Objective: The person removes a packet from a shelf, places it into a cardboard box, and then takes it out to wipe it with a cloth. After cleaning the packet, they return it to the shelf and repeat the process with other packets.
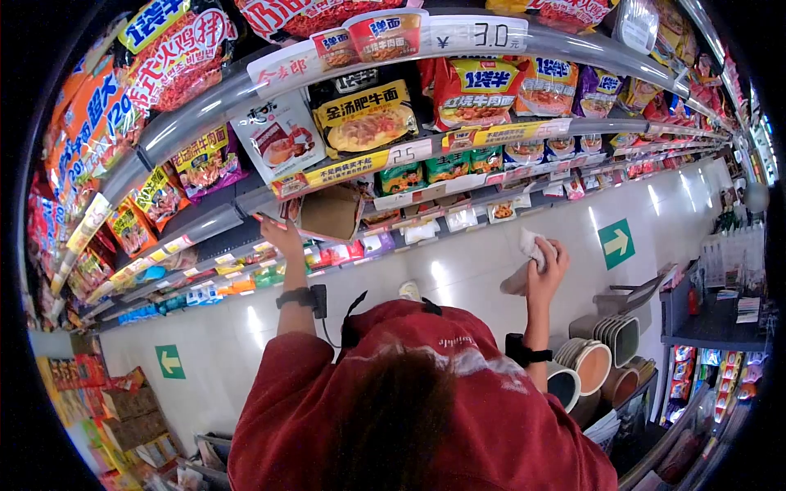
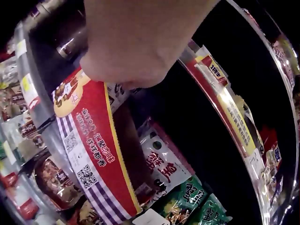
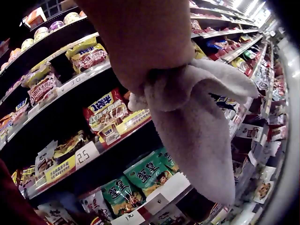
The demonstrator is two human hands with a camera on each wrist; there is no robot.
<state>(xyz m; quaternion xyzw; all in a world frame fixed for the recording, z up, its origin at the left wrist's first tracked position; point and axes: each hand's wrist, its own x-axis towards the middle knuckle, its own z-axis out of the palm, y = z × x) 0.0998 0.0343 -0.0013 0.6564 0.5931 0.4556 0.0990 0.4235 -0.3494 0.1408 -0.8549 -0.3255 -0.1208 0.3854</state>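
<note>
My left hand (image 1: 283, 239) grips the upper edge of a cardboard display box (image 1: 334, 214) at a middle shelf. In the left wrist view the box's printed side (image 2: 96, 152) is red, with a yellow border and purple stripes, and the fingertips curl over its rim, partly hidden behind the hand. Small snack bags (image 2: 161, 164) lie just beside it. Out to the right, in front of the shelves, my right hand (image 1: 552, 268) holds a bunched white cloth (image 1: 532, 245). The right wrist view shows the cloth (image 3: 197, 140) hanging in folds below the hand.
Noodle packets (image 1: 366, 117) fill the shelf above, behind a price rail (image 1: 409, 153). Green snack bags (image 1: 447, 166) stand right of the box. Stacked bins (image 1: 591, 366) are on the floor at the right, near a dark rack (image 1: 712, 303). The floor (image 1: 458, 278) lies beyond the shelves.
</note>
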